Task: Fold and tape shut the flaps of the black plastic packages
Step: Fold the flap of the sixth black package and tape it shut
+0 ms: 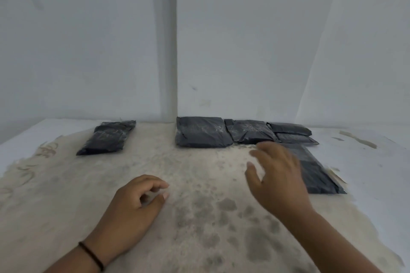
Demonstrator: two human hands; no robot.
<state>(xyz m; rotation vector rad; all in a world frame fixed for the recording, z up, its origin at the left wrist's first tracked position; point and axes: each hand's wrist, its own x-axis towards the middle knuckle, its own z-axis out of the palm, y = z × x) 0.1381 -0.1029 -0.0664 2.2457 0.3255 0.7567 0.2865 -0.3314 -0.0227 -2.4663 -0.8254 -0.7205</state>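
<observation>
Several black plastic packages lie on a worn table. One package [107, 137] sits alone at the far left. A wide package [200, 132] lies against the wall, with a smaller package [249, 132] beside it and two stacked packages [290, 133] further right. A long flat package [317, 173] lies nearer, partly hidden by my right hand [277, 175]. That hand hovers with fingers spread, holding nothing, and looks blurred. My left hand [137, 204] rests on the table with fingers loosely curled, empty. No tape is in view.
The table top [199, 217] is stained and peeling, with white edges at left and right. A white wall with a vertical corner strip [168, 51] stands right behind the packages.
</observation>
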